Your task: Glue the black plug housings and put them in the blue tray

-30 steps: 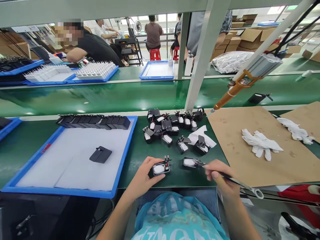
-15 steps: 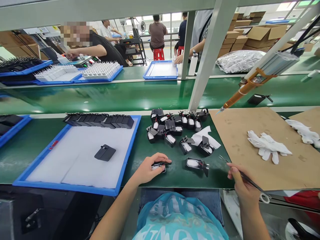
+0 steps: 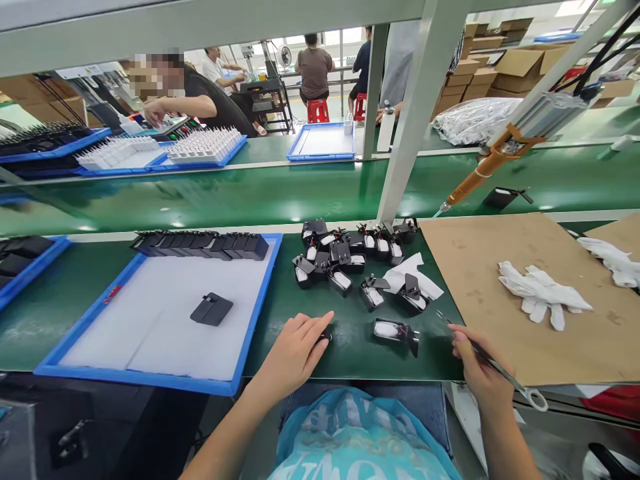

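Note:
My left hand lies flat, fingers together, pressing down on a small black part on the green bench near its front edge; most of the part is hidden under the hand. My right hand pinches a pair of metal tweezers, their tips pointing left toward another open black part with a white insert. Behind them lies a cluster of several similar black parts.
A blue tray with white foam at the left holds one closed black part and a row of black parts along its far edge. Brown cardboard with white gloves lies right. An orange hanging tool points down. People work beyond the conveyor.
My left hand has turned the part down and flattened over it on the bench. My right hand with the tweezers has pulled back to the right, away from the other part.

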`<action>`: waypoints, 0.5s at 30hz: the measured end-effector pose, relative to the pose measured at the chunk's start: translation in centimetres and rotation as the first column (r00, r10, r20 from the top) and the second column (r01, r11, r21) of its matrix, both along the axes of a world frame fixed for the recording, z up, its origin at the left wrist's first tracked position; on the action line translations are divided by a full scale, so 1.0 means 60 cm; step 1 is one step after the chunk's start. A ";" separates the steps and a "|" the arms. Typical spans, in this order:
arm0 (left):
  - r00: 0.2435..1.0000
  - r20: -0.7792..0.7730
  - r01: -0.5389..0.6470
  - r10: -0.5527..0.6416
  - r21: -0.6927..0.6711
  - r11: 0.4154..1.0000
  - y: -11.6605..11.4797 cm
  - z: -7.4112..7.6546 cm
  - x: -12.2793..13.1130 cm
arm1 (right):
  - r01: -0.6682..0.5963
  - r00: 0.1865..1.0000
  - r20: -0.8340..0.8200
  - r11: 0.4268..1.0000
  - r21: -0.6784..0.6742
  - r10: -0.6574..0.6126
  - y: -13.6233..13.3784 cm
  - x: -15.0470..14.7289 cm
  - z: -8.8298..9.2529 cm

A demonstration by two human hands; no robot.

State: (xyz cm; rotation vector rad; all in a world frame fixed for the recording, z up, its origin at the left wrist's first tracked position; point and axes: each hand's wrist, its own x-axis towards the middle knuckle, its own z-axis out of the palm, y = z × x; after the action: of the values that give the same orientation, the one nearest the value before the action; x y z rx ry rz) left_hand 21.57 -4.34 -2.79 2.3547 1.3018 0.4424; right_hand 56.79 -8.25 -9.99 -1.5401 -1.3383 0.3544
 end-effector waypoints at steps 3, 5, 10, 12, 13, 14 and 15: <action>0.993 0.086 -0.080 0.075 0.059 0.995 -0.009 -0.021 0.005 | -0.009 1.000 0.024 1.000 0.015 0.009 -0.001 0.001 -0.002; 0.982 0.137 -0.138 0.127 0.079 0.987 -0.013 -0.031 0.011 | -0.013 0.999 0.042 1.000 0.014 0.013 -0.002 0.001 -0.003; 0.959 0.131 -0.270 0.252 0.140 0.953 -0.026 -0.043 0.036 | -0.017 0.998 0.059 1.000 0.005 0.017 -0.005 0.000 -0.002; 0.951 0.039 -0.308 0.306 0.208 0.929 -0.031 -0.047 0.044 | -0.015 0.998 0.058 1.000 0.000 0.015 -0.006 0.000 -0.002; 0.945 -0.012 -0.315 0.327 0.235 0.920 -0.033 -0.048 0.046 | -0.013 0.998 0.054 1.000 -0.002 0.013 -0.006 0.000 -0.003; 0.939 -0.054 -0.317 0.340 0.247 0.916 -0.035 -0.049 0.047 | -0.012 0.999 0.051 1.000 -0.003 0.012 -0.006 0.000 -0.005; 0.936 -0.080 -0.316 0.343 0.239 0.918 -0.035 -0.049 0.046 | -0.008 0.999 0.047 1.000 -0.001 0.008 -0.006 0.000 -0.006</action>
State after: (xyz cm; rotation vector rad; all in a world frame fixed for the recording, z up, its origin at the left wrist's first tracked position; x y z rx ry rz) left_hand 24.32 -6.44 -5.73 2.3726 1.8060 0.5825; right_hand 56.80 -8.61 -10.34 -1.5529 -1.3813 0.3252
